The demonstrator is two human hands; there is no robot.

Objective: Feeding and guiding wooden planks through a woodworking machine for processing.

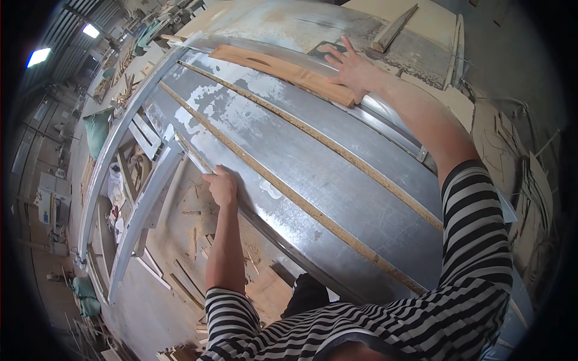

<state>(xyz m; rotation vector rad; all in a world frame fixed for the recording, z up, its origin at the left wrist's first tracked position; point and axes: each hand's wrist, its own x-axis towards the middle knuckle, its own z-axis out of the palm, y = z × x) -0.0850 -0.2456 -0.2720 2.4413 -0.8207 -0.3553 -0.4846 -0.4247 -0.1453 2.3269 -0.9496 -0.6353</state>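
Before me slopes a worn metal table [361, 192] with brown strips set along its length. Across its far side lies a flat wooden board [283, 71] with a dark slot-shaped mark, against a metal rail [385, 123]. My right hand [352, 71] reaches over the board's right end, fingers spread, its heel against the wood. My left hand [223, 186] is closed at the near left edge of the table, beside a narrow pale strip [194, 153]. The undersides of its fingers are hidden.
A curved grey metal frame [141, 219] stands at the table's left end. Scrap wood [189, 283] litters the floor below. Beyond the rail, a wood block [394, 29] lies on a dusty surface. Stacked thin sheets [530, 192] stand at the right; a green sack [98, 132] is farther left.
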